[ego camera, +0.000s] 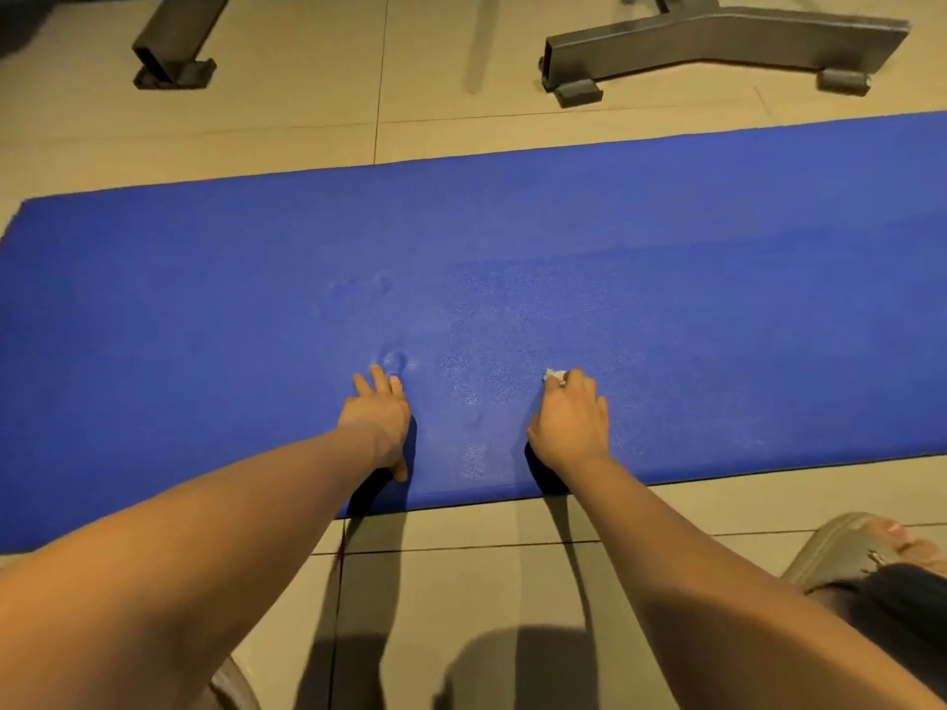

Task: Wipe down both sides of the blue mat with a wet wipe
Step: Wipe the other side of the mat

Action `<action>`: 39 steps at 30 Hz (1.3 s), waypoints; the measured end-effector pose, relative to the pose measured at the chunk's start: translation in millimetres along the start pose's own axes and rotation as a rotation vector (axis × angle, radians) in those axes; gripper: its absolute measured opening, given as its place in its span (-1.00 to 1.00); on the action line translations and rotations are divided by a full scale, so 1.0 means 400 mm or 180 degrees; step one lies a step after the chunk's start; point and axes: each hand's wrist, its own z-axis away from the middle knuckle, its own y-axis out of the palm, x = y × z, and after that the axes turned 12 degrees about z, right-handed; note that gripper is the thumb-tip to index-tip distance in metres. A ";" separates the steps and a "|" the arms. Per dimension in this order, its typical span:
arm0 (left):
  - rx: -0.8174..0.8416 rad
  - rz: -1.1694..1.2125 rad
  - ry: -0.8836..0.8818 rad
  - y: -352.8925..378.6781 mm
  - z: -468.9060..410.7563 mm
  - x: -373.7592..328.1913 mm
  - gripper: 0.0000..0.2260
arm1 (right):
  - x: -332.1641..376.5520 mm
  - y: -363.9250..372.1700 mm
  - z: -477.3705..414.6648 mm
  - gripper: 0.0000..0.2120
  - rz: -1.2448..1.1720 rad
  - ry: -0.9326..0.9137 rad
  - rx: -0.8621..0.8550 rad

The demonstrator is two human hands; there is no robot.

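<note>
Head view, looking down at a beige tiled floor (287,99) where the blue mat (153,325) lies unrolled flat, running from the left edge of the scene out past the right edge. Its left end shows a rounded corner; its near long edge lies just in front of me.

At the far left, beyond the mat and well apart from it, a grey steel leg (174,43) of some piece of equipment stands on the tiles.

My left arm reaches in from the near left. My left hand (379,422) lies flat on the mat near its near edge, palm down, fingers straight and slightly spread, thumb pointing back toward me. It holds nothing and presses on the mat. Just beyond the fingertips there is a small round dent (393,360) in the mat's surface.

Between my hands, the mat carries a shinier, speckled patch (476,402) that spreads toward the right.

My right hand (569,422) sits on the mat level with the left, knuckles up, fingers curled over a bunched wet wipe (554,375). Only a small pale corner of the wipe pokes out past my fingertips on the far side, touching the mat.

Farther right and far off, a grey steel base (717,43) with small feet rests on the tiles, clear of the mat's far edge.

At the near right, off the mat, a beige slipper (840,548) on my foot (902,540) stands on the floor.
</note>
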 end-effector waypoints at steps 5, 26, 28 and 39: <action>-0.0164 0.0277 0.0254 0.031 -0.004 0.054 0.30 | 0.144 0.032 0.052 -0.62 -0.0010 -0.0722 -0.0133; -0.0184 0.0378 0.0387 0.028 -0.002 0.060 0.31 | 0.285 0.067 0.112 -0.39 0.0161 -0.0289 -0.0353; -0.0211 0.0345 0.0414 0.030 -0.003 0.061 0.31 | 0.322 0.090 0.152 -0.33 0.0090 -0.0525 -0.0249; -0.0201 0.0231 0.0419 0.023 -0.002 0.059 0.32 | 0.073 0.083 0.118 -0.21 0.0307 0.0484 0.0017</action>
